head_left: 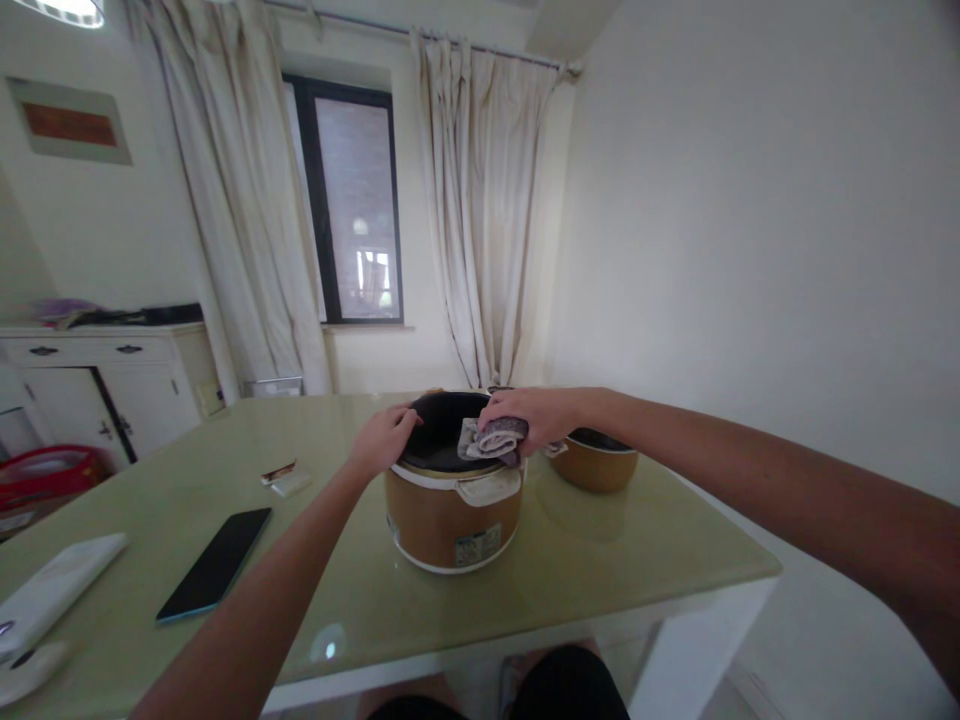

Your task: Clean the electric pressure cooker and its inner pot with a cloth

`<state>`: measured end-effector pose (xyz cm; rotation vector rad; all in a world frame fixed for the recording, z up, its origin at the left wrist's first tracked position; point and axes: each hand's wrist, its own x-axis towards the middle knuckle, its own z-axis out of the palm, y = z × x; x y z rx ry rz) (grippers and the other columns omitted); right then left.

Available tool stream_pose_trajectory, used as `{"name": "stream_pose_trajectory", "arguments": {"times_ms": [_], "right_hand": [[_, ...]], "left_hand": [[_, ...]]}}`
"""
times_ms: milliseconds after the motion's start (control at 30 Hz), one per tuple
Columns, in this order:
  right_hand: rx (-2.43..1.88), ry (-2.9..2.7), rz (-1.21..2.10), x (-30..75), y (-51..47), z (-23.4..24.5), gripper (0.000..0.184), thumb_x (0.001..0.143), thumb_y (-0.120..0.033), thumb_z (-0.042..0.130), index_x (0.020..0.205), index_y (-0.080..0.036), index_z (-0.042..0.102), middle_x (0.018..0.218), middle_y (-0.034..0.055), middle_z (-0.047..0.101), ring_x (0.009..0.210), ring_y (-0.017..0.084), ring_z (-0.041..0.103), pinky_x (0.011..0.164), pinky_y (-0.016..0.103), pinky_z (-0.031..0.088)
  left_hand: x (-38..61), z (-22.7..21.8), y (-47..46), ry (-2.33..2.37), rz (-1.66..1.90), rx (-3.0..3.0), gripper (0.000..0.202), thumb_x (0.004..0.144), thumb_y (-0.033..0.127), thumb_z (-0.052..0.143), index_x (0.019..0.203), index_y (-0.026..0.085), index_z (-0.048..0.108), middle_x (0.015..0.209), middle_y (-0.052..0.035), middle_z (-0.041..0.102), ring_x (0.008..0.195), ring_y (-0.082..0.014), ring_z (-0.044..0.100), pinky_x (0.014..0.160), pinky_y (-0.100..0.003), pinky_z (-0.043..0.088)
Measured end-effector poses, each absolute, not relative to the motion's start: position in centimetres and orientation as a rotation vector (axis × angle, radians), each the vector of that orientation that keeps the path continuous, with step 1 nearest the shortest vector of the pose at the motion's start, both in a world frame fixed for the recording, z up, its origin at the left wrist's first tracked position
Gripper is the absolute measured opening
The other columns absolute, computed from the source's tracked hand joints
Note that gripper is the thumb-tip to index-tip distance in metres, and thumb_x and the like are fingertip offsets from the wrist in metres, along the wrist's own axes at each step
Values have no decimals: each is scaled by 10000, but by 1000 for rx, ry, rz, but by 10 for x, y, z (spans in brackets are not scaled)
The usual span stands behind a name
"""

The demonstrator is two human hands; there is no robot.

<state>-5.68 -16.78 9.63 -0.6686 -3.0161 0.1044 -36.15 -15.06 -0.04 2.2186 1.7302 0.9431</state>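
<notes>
A brown and white rice cooker body point(427, 515) stands upright on the table, its lid off and its dark inside facing up. My left hand point(384, 440) grips the left rim, fingers bent over the edge. In my right hand point(529, 408) is a folded grey and white cloth point(495, 440), held at the right side of the opening and touching the rim there. A white handle tab point(491, 487) sticks out below the cloth. Behind my right wrist is a brown pot point(596, 468) with a dark inside, partly covered by my forearm.
On the green tabletop point(337, 560) at left lie a dark phone point(215, 563), a white device point(60, 585) and a small packet point(289, 480). A wall point(750, 250) rises close by on the right. A red basket point(52, 475) and a white cabinet point(112, 370) are farther left.
</notes>
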Motion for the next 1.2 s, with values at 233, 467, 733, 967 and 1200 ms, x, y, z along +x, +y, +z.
{"name": "stream_pose_trajectory", "arguments": {"times_ms": [233, 467, 733, 967, 1200], "right_hand": [[-520, -2876, 286, -119, -179, 81, 557, 759, -200, 822, 1297, -224, 680, 1207, 49, 724, 1092, 236, 663, 986, 339, 482], [-621, -2983, 334, -116, -164, 81, 422, 802, -199, 765, 1222, -203, 724, 1125, 31, 755, 1028, 212, 684, 929, 298, 486], [-694, -3288, -805, -96, -125, 78, 395, 798, -131, 753, 1159, -288, 791, 1168, 92, 707, 1056, 267, 622, 816, 346, 450], [20, -3125, -1364, -170, -76, 44, 300, 1005, -168, 503, 1041, -219, 796, 1344, 113, 680, 1217, 306, 538, 971, 459, 406], [-237, -3203, -1114, -169, -75, 43, 312, 985, -186, 544, 1202, -232, 763, 1366, 138, 660, 1279, 328, 527, 948, 444, 433]], "left_hand": [[-362, -4, -148, 1793, 1105, 2198, 563, 1012, 408, 274, 1331, 155, 663, 1410, -137, 689, 1350, -267, 602, 1168, -390, 440], [-361, -3, -150, 1860, 967, 2209, 547, 1019, 378, 302, 1355, 171, 682, 1395, -127, 713, 1299, -298, 650, 1133, -407, 467], [-358, 0, -155, 1925, 898, 2204, 550, 1010, 321, 299, 1343, 160, 706, 1419, -123, 705, 1324, -300, 643, 1118, -396, 482], [-357, -1, -155, 1937, 956, 2134, 523, 1039, 344, 288, 1358, 161, 661, 1404, -159, 705, 1280, -312, 671, 1073, -430, 502], [-357, -3, -156, 1912, 971, 2125, 574, 1083, 398, 188, 1421, 136, 571, 1498, -206, 623, 1355, -322, 622, 1118, -456, 467]]}}
